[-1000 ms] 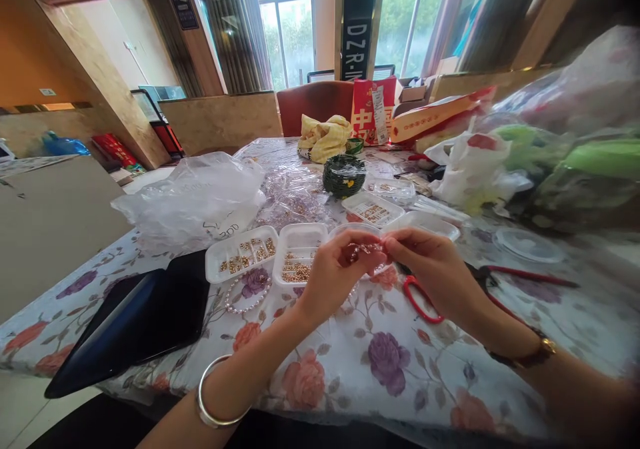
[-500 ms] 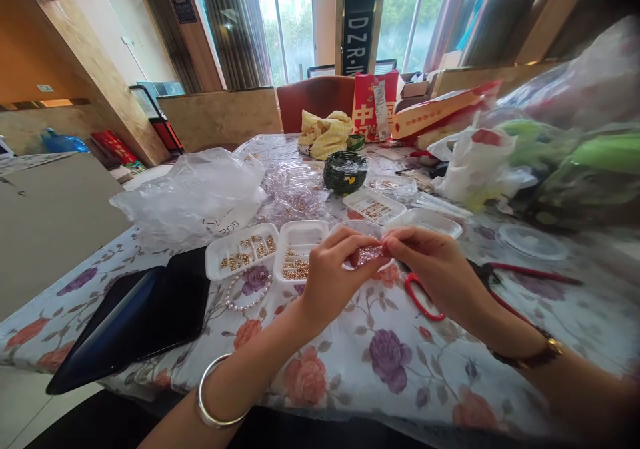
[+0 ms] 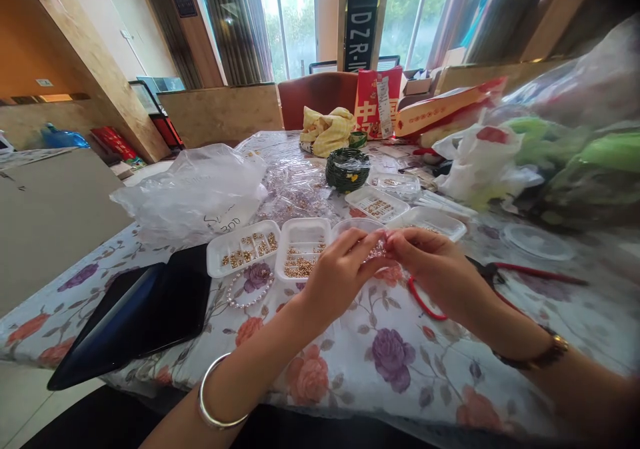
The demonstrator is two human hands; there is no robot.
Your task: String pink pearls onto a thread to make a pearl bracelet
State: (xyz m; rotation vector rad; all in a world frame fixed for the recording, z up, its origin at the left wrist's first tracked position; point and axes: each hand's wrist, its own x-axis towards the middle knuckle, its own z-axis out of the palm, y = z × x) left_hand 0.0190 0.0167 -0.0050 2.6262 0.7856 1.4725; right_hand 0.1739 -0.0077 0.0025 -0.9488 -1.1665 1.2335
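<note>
Head view: curled fingers (image 3: 361, 244) pinch glossy, tiny round pink beads (image 3: 376, 252).

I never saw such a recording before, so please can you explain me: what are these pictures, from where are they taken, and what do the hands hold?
There is no machine here: these are a person's two bare hands. All the pictures come from one camera worn on the head, looking forward and down.

On the flowered tablecloth lie white trays with small gold-coloured beads, a beaded loop, a large plastic bag and, at the right, a red-handled tool.

The left hand holds a cluster of pinkish, shiny beads. The right hand has its fingers pinched together, close to the left hand's fingertips. What is between them is too small to tell.
</note>
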